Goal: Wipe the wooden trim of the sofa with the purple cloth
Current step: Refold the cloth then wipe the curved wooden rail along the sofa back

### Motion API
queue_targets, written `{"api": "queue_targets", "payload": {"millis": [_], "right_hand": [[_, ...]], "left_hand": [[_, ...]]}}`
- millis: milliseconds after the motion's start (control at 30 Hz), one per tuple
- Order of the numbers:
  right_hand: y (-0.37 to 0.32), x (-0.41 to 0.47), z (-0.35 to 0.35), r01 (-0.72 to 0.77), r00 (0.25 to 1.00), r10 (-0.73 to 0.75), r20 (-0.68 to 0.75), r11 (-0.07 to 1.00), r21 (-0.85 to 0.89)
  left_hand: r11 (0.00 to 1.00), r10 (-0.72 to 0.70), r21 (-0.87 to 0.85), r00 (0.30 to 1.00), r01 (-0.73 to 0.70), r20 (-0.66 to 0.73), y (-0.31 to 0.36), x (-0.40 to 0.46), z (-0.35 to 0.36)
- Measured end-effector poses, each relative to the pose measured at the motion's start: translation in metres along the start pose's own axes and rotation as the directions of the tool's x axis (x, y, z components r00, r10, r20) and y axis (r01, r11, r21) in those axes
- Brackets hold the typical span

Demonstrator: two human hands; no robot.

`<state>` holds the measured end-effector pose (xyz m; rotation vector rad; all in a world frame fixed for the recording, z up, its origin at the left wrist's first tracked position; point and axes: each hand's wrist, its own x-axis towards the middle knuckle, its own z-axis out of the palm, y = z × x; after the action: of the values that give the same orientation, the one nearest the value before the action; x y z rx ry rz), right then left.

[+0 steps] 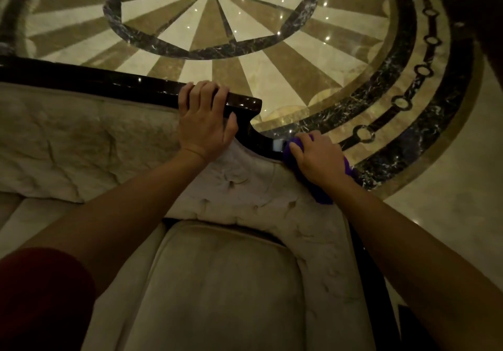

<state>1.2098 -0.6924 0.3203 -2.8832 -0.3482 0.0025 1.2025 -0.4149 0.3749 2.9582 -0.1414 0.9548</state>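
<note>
The sofa's dark glossy wooden trim (109, 85) runs along the top of the cream backrest and curves down at its right end. My left hand (205, 122) grips the top rail there, fingers curled over the far side. My right hand (317, 157) presses the purple cloth (322, 192) onto the downward-curving trim by the armrest. The cloth is bunched under the palm and sticks out in front of and behind the hand. A small pale patch (278, 145) shows on the trim just left of the cloth.
The cream tufted backrest (81, 143) and seat cushion (217, 290) fill the lower view. Behind the sofa lies a polished marble floor (217, 10) with a radiating circular inlay. A dark red sleeve (40, 296) is at the lower left.
</note>
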Motion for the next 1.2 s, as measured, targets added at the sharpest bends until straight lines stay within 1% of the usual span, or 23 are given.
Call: {"api": "queue_targets", "payload": {"millis": [100,167,233,267,300,333,367,433,500,533,567,600,700,733,767,800,833,867,933,967,1000,1067,1200], "right_hand": [[-0.048,0.026,0.011,0.134,0.991,-0.134,0.012,0.991,0.008],[-0.081,0.036,0.015,0.135,0.989,-0.120,-0.082,0.968,0.214],[-0.099,0.037,0.016,0.096,0.986,-0.013,-0.166,0.857,0.507],[-0.105,0.038,0.014,0.035,0.988,0.074,-0.135,0.746,0.666],[-0.112,0.039,0.010,-0.055,0.985,0.168,-0.048,0.558,0.828],[-0.121,0.041,0.005,-0.137,0.969,0.238,0.064,0.302,0.943],[-0.128,0.045,0.000,-0.186,0.947,0.279,0.160,0.069,0.980],[-0.137,0.054,-0.013,-0.187,0.915,0.304,0.266,-0.266,0.946],[-0.135,0.061,-0.021,-0.102,0.905,0.305,0.298,-0.524,0.846],[-0.133,0.063,-0.025,-0.059,0.905,0.309,0.294,-0.592,0.804],[-0.133,0.064,-0.027,-0.033,0.900,0.327,0.287,-0.608,0.793],[-0.135,0.065,-0.025,-0.039,0.895,0.349,0.279,-0.560,0.827],[-0.139,0.061,-0.012,-0.171,0.877,0.420,0.235,-0.186,0.968],[-0.137,0.057,-0.006,-0.188,0.890,0.423,0.173,-0.006,0.982],[-0.132,0.054,0.002,-0.161,0.927,0.370,0.054,0.266,0.950],[-0.124,0.049,0.010,-0.110,0.963,0.264,-0.054,0.567,0.816],[-0.114,0.046,0.016,-0.062,0.982,0.159,-0.103,0.783,0.618],[-0.103,0.044,0.018,-0.030,0.990,0.085,-0.111,0.904,0.426],[-0.080,0.041,0.016,-0.005,0.996,0.015,-0.084,0.993,0.119],[-0.068,0.039,0.014,-0.005,0.999,0.006,-0.053,1.000,0.010],[-0.054,0.036,0.012,-0.022,1.000,0.021,-0.024,0.999,-0.043],[-0.027,0.028,0.006,-0.092,0.996,0.092,0.009,0.995,-0.047],[0.023,-0.009,0.002,-0.297,0.953,0.300,-0.043,0.953,0.058]], "left_hand": [[1.000,0.001,-0.002,1.000,-0.001,-0.031,-0.002,0.000,0.003],[1.000,0.006,0.001,0.999,-0.006,-0.042,-0.003,0.001,0.005],[1.000,0.018,-0.005,0.998,-0.018,-0.052,-0.003,0.002,0.007],[1.000,0.019,-0.009,0.998,-0.019,-0.058,-0.002,0.003,0.009],[1.000,0.019,-0.013,0.998,-0.020,-0.064,-0.002,0.003,0.011],[1.000,0.022,-0.013,0.997,-0.023,-0.068,-0.003,0.003,0.012],[1.000,0.027,-0.008,0.997,-0.027,-0.072,-0.003,0.003,0.013],[0.999,0.034,0.004,0.996,-0.033,-0.078,-0.004,0.003,0.013],[0.999,0.040,0.004,0.996,-0.040,-0.074,-0.004,0.003,0.012],[0.999,0.045,0.007,0.996,-0.044,-0.074,-0.003,0.004,0.012],[0.999,0.049,0.013,0.996,-0.048,-0.076,-0.002,0.003,0.013],[0.999,0.051,0.017,0.996,-0.050,-0.079,-0.002,0.003,0.013],[0.999,0.043,-0.001,0.996,-0.044,-0.072,-0.003,0.002,0.013],[0.999,0.040,-0.003,0.997,-0.040,-0.069,-0.002,0.002,0.012],[0.999,0.038,0.000,0.997,-0.038,-0.066,-0.002,0.002,0.012],[0.999,0.039,0.003,0.997,-0.038,-0.065,-0.002,0.002,0.011],[0.999,0.040,0.003,0.997,-0.040,-0.063,-0.002,0.002,0.011],[0.999,0.039,0.003,0.997,-0.038,-0.061,-0.002,0.002,0.010],[1.000,0.031,0.003,0.998,-0.031,-0.050,0.000,0.001,0.009],[1.000,0.027,0.000,0.999,-0.027,-0.046,0.001,0.002,0.008],[1.000,0.022,-0.005,0.999,-0.023,-0.046,0.001,0.002,0.007],[1.000,0.021,-0.015,0.999,-0.021,-0.045,0.002,0.001,0.005],[1.000,0.009,-0.029,1.000,-0.009,0.015,0.005,0.000,0.002]]}}
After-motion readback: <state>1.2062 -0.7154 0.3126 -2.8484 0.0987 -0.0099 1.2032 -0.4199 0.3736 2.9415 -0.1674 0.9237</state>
